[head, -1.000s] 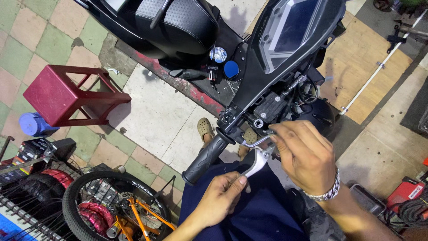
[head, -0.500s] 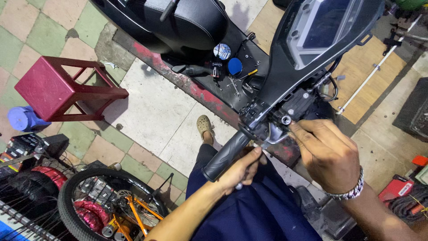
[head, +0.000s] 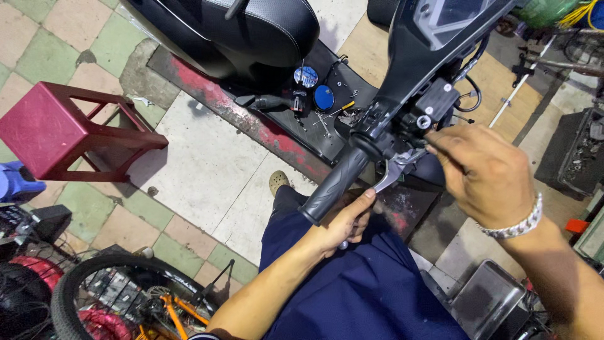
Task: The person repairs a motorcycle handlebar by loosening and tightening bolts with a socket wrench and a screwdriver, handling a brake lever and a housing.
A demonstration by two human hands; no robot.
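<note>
Below the head camera, a person is working at a scooter's handlebar. Their left hand (head: 343, 223) is cupping the end of the black rubber grip (head: 333, 184) from beneath, fingers curled loosely, thumb touching it. Their right hand (head: 484, 173), wearing a metal bracelet (head: 516, 223), is pinching at the silver brake lever (head: 393, 173) beside the switch housing (head: 431, 110); whether it is holding a small fastener cannot be told. Judging by this, the lever fitting is under way, needing steady fingertip alignment next. Small parts are lying on the black footboard (head: 327, 135). Tiled floor (head: 207, 170), a red stool (head: 47, 132) and a bicycle wheel (head: 94, 296) are surrounding them.
</note>
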